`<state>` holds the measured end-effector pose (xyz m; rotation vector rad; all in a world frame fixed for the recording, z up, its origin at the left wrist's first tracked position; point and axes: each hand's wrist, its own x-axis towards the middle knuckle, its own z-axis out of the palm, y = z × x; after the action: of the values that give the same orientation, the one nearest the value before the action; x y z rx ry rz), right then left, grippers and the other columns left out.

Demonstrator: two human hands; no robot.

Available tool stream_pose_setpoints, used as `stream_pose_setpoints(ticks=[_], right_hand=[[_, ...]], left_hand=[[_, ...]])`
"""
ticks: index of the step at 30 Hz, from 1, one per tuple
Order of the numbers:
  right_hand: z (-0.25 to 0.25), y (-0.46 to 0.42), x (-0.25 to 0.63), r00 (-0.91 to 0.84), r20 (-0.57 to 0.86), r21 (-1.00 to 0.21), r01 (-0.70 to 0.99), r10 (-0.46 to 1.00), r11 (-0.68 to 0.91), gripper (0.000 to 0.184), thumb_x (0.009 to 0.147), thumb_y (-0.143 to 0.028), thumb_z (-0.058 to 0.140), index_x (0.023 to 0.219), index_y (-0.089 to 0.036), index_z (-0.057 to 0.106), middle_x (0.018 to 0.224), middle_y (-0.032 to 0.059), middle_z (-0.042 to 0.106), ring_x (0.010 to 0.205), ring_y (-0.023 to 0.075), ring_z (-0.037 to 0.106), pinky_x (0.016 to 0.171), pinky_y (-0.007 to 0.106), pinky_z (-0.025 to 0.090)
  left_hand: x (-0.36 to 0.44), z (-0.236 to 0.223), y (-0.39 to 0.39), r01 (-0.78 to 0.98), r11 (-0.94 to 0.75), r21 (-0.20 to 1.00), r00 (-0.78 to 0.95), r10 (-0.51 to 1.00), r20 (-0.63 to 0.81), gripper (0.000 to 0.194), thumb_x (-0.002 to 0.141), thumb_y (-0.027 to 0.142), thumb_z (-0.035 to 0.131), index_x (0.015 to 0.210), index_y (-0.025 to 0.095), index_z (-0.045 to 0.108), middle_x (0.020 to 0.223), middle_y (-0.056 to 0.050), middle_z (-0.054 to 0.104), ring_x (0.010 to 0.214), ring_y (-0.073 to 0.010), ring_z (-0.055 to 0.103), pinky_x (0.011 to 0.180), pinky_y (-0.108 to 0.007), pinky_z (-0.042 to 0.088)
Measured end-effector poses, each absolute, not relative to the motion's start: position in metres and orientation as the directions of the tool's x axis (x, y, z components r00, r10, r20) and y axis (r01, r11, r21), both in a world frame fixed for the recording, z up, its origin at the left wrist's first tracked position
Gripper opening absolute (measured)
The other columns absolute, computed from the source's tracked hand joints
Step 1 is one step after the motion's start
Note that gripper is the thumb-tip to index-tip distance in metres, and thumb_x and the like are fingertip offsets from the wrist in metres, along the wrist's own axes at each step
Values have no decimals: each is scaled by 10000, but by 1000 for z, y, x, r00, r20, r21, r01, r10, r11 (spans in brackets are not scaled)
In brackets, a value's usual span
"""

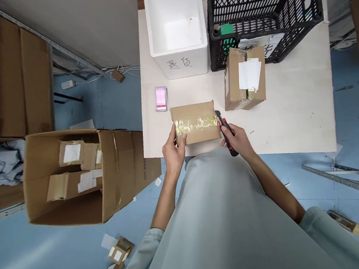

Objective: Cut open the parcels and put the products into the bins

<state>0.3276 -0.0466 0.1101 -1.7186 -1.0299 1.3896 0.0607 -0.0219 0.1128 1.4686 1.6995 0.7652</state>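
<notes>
A small cardboard box with shiny yellowish tape across its face lies at the table's front edge. My left hand grips its left end, thumb on the near side and fingers at the left edge. In my right hand is a black and red box cutter, its tip pointing away from me beside the box's right edge. Whether the blade touches the cardboard I cannot tell. Behind and to the right stands a taped carton with white paper labels on it.
On the table stand a white foam box with handwriting and a black plastic crate. A pink, blurred item lies left. A large open carton holding smaller boxes stands left of the table. Several small boxes lie on the floor.
</notes>
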Motion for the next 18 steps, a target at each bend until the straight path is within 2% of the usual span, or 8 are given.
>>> stream_pose_setpoints(ticks=[4,7,10,12,15,18], right_hand=[[130,-54,334,170,-399,-822,369,901,-434,607,1082,-775,495,1209,-234,741,680,2,747,687,263,799,713,343,595],[130,-59,334,196,-400,-795,411,895,-445,592,1112,-731,446,1267,-233,724,702,0,756,742,271,815,747,341,581],[122,-65,335,229,-413,-787,397,882,-472,596,1120,-730,418,1260,-229,709,691,-7,750,747,265,815,763,335,579],[117,-68,335,243,-432,-785,373,868,-495,588,1124,-725,412,1251,-229,701,674,-15,742,734,259,811,770,334,583],[113,-72,336,250,-443,-793,339,861,-506,569,1127,-713,412,1255,-237,696,692,-23,745,724,249,811,806,342,598],[110,-73,337,251,-425,-807,331,870,-489,556,1128,-705,415,1279,-248,695,733,-21,751,705,245,809,836,353,606]], left_hand=[[69,86,-28,341,246,907,-38,968,-249,841,1039,725,708,1695,218,570,1686,-172,621,1470,-372,692,1199,-487,612],[72,78,-31,384,216,898,-47,976,-214,818,1070,701,672,1722,230,522,1767,-174,526,1561,-376,614,1270,-514,561],[76,87,-25,573,42,819,-5,999,-47,718,1126,601,615,1751,276,475,1877,-131,341,1734,-360,364,1376,-554,430],[87,98,-15,663,-136,737,131,989,65,625,1170,504,540,1758,304,461,1892,-94,310,1781,-333,237,1431,-585,318],[116,111,1,671,-376,639,396,910,120,547,1198,412,461,1729,287,499,1844,-91,421,1778,-325,249,1451,-625,247],[149,111,12,667,-489,561,550,832,72,491,1192,402,484,1631,219,605,1763,-126,542,1735,-352,362,1446,-645,253]])
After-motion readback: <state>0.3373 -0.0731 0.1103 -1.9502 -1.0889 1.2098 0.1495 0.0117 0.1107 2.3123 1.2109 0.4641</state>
